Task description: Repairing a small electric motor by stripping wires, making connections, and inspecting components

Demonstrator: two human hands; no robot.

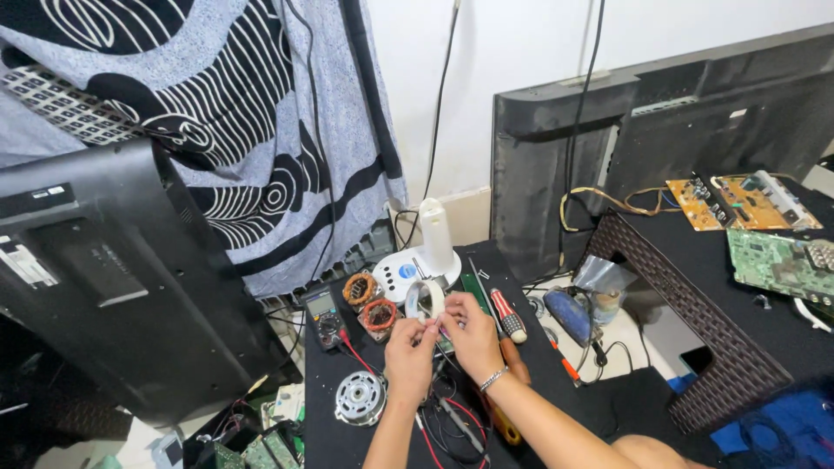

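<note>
From the head view, my left hand (408,347) and my right hand (469,334) meet over the black tabletop (573,408), both pinched on a white roll of tape (425,300) that stands on edge between my fingertips. My right wrist wears a thin silver bracelet (493,379). Just behind the roll sits a white round-based station with an upright handle (430,252). To its left lie two copper wire coils (369,302) and a dark multimeter with red lead (326,314). A red-and-white-handled screwdriver (507,314) lies beside my right hand, a silver round motor part (360,397) near my left forearm
</note>
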